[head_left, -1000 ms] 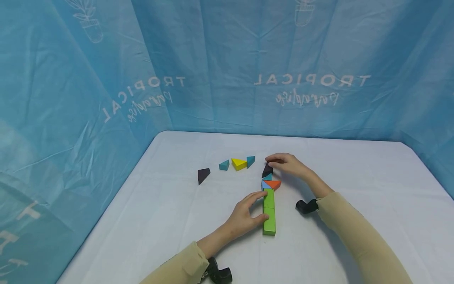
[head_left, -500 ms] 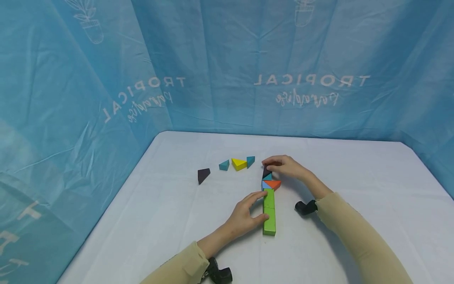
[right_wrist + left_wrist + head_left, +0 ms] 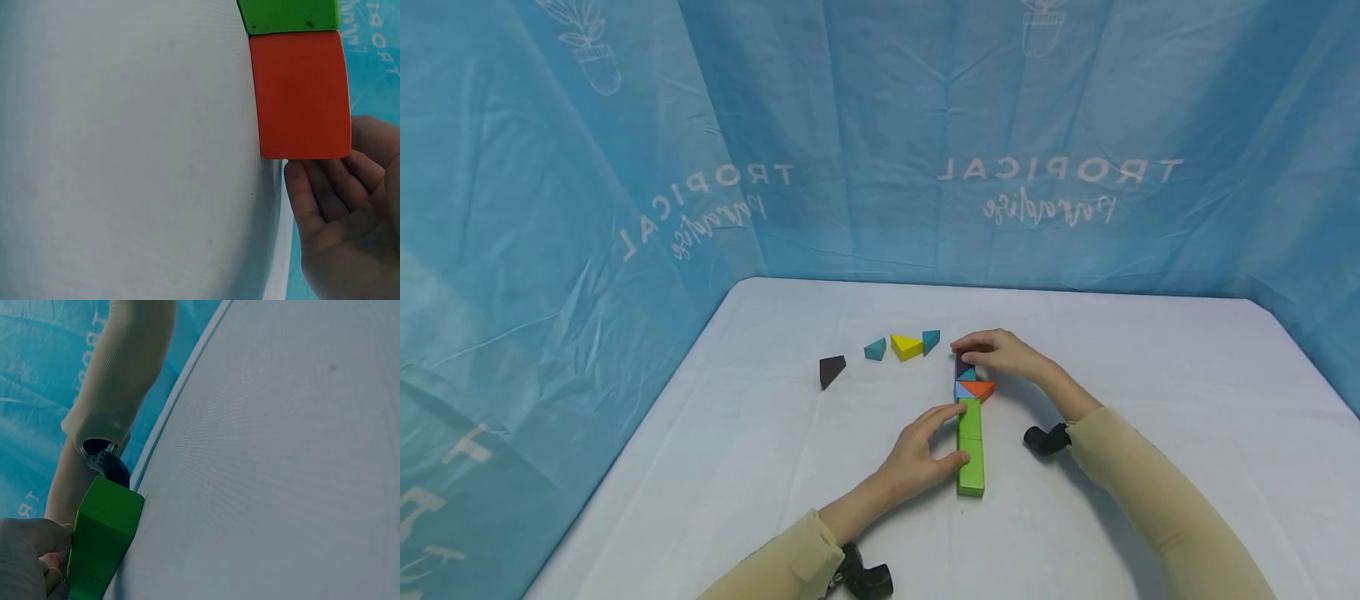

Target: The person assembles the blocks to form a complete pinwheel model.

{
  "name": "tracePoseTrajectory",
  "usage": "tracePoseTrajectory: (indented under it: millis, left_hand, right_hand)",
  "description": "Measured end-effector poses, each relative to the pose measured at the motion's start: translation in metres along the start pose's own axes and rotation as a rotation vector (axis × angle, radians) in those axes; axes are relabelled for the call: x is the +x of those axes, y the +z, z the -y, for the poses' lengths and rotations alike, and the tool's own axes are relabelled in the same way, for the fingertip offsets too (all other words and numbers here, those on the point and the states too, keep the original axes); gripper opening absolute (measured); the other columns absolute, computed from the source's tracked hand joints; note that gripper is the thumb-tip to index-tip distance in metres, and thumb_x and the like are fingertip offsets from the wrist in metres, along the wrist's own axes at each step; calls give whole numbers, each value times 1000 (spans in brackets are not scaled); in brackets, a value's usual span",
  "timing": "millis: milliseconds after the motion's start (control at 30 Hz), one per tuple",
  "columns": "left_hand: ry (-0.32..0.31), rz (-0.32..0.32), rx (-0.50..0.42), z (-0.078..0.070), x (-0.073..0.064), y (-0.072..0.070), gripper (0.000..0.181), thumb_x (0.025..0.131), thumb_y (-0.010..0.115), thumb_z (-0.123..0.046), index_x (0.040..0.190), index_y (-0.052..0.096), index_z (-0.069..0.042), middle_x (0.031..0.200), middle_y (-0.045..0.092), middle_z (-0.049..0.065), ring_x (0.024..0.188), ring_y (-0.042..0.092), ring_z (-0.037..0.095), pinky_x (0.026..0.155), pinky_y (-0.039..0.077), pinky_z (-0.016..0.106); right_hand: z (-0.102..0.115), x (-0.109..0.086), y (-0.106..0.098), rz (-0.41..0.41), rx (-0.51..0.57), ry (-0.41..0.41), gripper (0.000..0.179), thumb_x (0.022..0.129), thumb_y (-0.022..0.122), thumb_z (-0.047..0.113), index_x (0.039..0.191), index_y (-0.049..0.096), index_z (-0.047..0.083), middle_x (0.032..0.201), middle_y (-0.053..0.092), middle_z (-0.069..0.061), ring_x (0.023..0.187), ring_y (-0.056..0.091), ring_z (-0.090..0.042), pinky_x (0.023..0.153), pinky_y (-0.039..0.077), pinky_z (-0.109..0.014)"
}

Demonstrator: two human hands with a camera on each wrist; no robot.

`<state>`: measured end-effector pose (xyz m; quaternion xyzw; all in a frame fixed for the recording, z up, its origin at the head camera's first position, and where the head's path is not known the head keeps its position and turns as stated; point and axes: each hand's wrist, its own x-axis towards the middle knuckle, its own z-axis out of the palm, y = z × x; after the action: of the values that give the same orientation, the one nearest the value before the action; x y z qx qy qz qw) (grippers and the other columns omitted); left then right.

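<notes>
Two green blocks point(image 3: 972, 468) lie end to end in a line on the white table. My left hand point(image 3: 901, 467) touches their left side with thumb and index fingertip; in the left wrist view the thumb rests against the green block point(image 3: 103, 534). Beyond them sit a light blue triangular block point(image 3: 964, 391), an orange-red triangular block point(image 3: 981, 389) jutting right, and a small teal triangular block point(image 3: 967, 376). At the far end my right hand point(image 3: 1009, 353) pinches a dark block point(image 3: 962, 367), partly hidden by fingers. The right wrist view shows the orange-red block's face point(image 3: 301, 94) beside that hand.
Left of the line lie a dark four-sided block point(image 3: 831, 371), a teal block point(image 3: 875, 349), a yellow triangular block point(image 3: 906, 347) and another teal block point(image 3: 931, 341). Blue printed curtains point(image 3: 880, 167) surround the table point(image 3: 1112, 350). Black devices hang at both wrists.
My right hand has moved slightly left and nearer with the dark block, which now sits against the teal triangular block in line. The left hand has stayed in place.
</notes>
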<state>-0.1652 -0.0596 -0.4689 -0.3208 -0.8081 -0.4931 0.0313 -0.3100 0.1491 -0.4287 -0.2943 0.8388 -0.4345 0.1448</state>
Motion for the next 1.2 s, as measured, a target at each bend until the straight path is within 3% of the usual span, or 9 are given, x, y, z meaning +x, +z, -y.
tracePoseTrajectory:
  millis: [67,333,500,633,767,933,1200]
  left_hand:
    - [-1,0,3,0,0,0,61,84,72,-13,138,45,-4,138,47,5,130,39,15,107,32,32]
    - [-3,3,6,0,0,3,61,84,72,-12,138,44,-5,138,47,5,130,39,14,107,32,32]
    - [-24,19,-1,-1,-1,4,61,84,72,-11,138,44,-5,139,46,3,130,39,14,107,32,32]
    - [-24,13,0,0,0,2,62,84,72,-10,138,44,-5,139,47,4,130,39,14,107,33,32]
    - [-24,3,2,1,0,0,62,83,72,-10,138,44,-5,139,47,4,130,39,13,107,33,31]
    - [-16,5,14,1,-1,-1,62,84,72,-12,138,44,-5,138,47,5,130,39,15,107,33,32]
    - [4,-1,36,0,0,-1,61,84,72,-14,138,44,-4,138,48,6,129,41,16,107,33,32]
  right_hand:
    - [-12,4,1,-7,-7,-6,33,95,57,16,124,60,1,122,61,-12,111,56,-25,97,45,-43]
    - [-10,-1,1,-71,24,61,36,96,56,23,126,60,4,124,60,-9,116,52,-25,100,41,-46]
    - [3,-16,-6,-184,217,50,43,96,57,25,130,54,0,129,55,-16,119,50,-28,102,37,-48]
    - [26,-36,-6,-224,329,18,45,96,57,25,133,51,0,133,52,-16,121,49,-28,104,36,-48]
    - [43,-63,7,-234,348,40,46,95,58,29,134,52,5,134,52,-11,123,48,-27,105,34,-47]
    - [49,-98,34,-268,374,103,47,94,60,28,135,51,8,135,52,-8,126,45,-24,103,37,-44]
    - [49,-123,65,-315,475,124,45,94,60,19,134,50,3,135,51,-12,125,46,-26,95,43,-22]
